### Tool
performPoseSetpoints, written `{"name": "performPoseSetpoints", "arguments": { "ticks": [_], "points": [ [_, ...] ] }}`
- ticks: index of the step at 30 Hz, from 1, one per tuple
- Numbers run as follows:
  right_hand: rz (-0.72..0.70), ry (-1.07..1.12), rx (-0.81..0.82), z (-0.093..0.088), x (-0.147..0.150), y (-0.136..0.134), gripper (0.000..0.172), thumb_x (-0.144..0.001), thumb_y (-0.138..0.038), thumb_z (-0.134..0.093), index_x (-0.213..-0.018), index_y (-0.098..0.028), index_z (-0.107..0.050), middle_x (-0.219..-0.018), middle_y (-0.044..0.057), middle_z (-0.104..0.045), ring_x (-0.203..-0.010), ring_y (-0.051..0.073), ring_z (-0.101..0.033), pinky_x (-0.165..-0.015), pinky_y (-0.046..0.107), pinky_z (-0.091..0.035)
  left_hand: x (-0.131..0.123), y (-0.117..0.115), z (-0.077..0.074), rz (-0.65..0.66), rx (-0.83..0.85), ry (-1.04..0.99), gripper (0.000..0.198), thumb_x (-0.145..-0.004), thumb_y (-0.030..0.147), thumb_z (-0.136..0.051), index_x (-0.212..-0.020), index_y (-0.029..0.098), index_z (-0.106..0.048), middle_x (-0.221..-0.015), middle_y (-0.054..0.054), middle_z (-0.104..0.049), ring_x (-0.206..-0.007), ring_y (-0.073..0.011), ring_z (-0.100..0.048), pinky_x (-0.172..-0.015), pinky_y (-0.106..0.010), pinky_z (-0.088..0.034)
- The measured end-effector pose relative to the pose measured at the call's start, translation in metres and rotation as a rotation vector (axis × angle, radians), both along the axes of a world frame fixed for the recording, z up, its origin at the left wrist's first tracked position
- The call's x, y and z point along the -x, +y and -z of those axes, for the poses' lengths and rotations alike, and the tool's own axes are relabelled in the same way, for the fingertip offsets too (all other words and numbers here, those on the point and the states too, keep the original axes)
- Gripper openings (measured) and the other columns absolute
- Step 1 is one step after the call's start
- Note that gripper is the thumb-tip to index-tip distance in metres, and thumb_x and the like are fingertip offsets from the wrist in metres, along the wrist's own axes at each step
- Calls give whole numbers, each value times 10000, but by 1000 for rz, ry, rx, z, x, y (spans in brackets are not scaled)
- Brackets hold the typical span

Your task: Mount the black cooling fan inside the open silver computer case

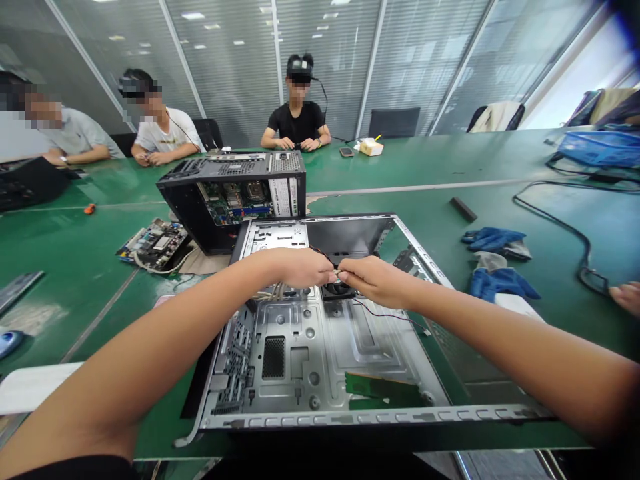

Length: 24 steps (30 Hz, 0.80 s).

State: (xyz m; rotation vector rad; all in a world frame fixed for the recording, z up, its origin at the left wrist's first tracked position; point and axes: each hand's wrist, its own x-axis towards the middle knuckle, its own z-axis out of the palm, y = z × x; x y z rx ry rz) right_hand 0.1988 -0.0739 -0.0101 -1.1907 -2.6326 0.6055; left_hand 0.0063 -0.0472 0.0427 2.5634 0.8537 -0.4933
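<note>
An open metal computer case (293, 347) lies on its side in front of me. Above its middle, my left hand (311, 268) and my right hand (374, 277) meet, fingertips pinched together. A small pale piece shows between them, too covered to name. Directly below the fingers is a black fan (336, 291). From near it a thin dark wire (383, 315) with a white plug runs right across the case. A bundle of pale cables (273, 293) lies left of my left hand. Two green memory modules (383, 387) rest on the case floor near the front edge.
Behind stands an upright computer tower (235, 193), its motherboard exposed. Left of it lies a loose circuit board (155, 243). Blue work gloves (503, 283), a dark bar (463, 209), a black cable (575, 230) and a blue basket (597, 148) are at right. Several people sit across the green table (350, 190).
</note>
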Motion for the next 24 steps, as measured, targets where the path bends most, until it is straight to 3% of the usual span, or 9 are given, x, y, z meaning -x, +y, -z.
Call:
{"name": "performPoseSetpoints", "arguments": {
  "ticks": [14,24],
  "points": [
    [-11,10,-15,-1,1,1,271,-968,-334,-329,-768,-210,-463,-620,-5,-487,-553,139,-389,-579,285,-245,0,-8,0,-35,-89,40,401,-975,366,-305,-941,153,-643,-862,-91,-656,-680,-170,-527,-658,-297,-367],
    [43,31,-18,0,-1,3,297,-975,-363,-316,-802,-203,-495,-623,-3,-491,-572,146,-413,-583,288,-256,10,-4,11,-46,-173,-106,433,-990,429,-264,-839,175,-581,-761,-65,-608,-604,-147,-454,-616,-295,-309]
  ]
}}
